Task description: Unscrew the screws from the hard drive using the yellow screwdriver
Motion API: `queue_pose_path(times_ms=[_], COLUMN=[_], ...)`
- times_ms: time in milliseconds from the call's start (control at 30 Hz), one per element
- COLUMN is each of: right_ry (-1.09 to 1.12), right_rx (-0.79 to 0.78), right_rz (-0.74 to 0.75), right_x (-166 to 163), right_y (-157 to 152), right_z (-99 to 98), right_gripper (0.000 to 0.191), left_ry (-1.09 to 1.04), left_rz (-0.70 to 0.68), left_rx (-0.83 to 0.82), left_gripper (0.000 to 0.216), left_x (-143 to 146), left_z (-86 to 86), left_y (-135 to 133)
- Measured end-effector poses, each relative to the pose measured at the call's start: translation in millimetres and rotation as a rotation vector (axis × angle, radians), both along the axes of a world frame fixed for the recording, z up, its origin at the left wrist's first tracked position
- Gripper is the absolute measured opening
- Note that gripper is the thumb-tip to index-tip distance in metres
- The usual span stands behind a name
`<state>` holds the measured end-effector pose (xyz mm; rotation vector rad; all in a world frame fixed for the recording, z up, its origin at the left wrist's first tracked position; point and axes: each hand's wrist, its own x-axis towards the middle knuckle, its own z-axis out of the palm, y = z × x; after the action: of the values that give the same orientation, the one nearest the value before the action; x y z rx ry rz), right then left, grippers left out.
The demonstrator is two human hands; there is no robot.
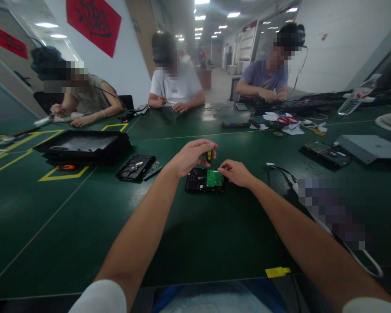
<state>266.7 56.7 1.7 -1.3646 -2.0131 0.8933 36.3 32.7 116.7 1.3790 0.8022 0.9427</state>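
Note:
In front of me a hard drive (197, 180) lies flat on the green table (195, 230), its green circuit board (214, 178) facing up. My left hand (197, 155) is closed over the drive's far edge. Between its fingers is a short yellow and black handle, a screwdriver (209, 154) by its look; its tip is hidden. At the drive's far right corner is my right hand (236, 172), thumb and forefinger pinched beside the board. What they pinch, if anything, is too small to make out.
Left of the drive lie another hard drive (137, 167), a loose circuit board (152, 170) and a black tray (81, 145). To the right are a third drive (326, 154), a grey box (371, 148), red scissors (287, 120) and a bottle (358, 95). Three people sit opposite.

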Motion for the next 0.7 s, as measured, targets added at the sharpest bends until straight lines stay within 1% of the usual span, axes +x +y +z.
queue_pose_path(times_ms=[167, 267, 433, 600, 700], right_ry=[-0.005, -0.015, -0.020, -0.022, -0.014], right_rx=[0.002, 0.011, 0.005, 0.012, 0.010], right_rz=[-0.011, -0.014, -0.015, -0.008, -0.007], right_x=[-1.1, -1.4, -1.3, -1.6, -1.2], right_y=[-0.2, -0.8, -2.3, -3.2, -2.8], right_z=[-0.7, 0.3, 3.4, 4.0, 3.2], right_gripper=[0.016, 0.015, 0.014, 0.016, 0.017], left_ry=[-0.066, -0.047, 0.008, -0.041, -0.072], left_rz=[0.029, 0.018, 0.060, 0.027, 0.044], left_rx=[-0.058, -0.030, 0.039, -0.037, -0.079], left_gripper=[0.023, 0.020, 0.022, 0.021, 0.018], left_x=[2.6, 2.3, -0.6, 1.1, 3.2], left_z=[1.3, 1.4, 1.6, 3.0, 3.9], left_y=[-2.0, -1.3, 0.9, -1.3, -2.7])
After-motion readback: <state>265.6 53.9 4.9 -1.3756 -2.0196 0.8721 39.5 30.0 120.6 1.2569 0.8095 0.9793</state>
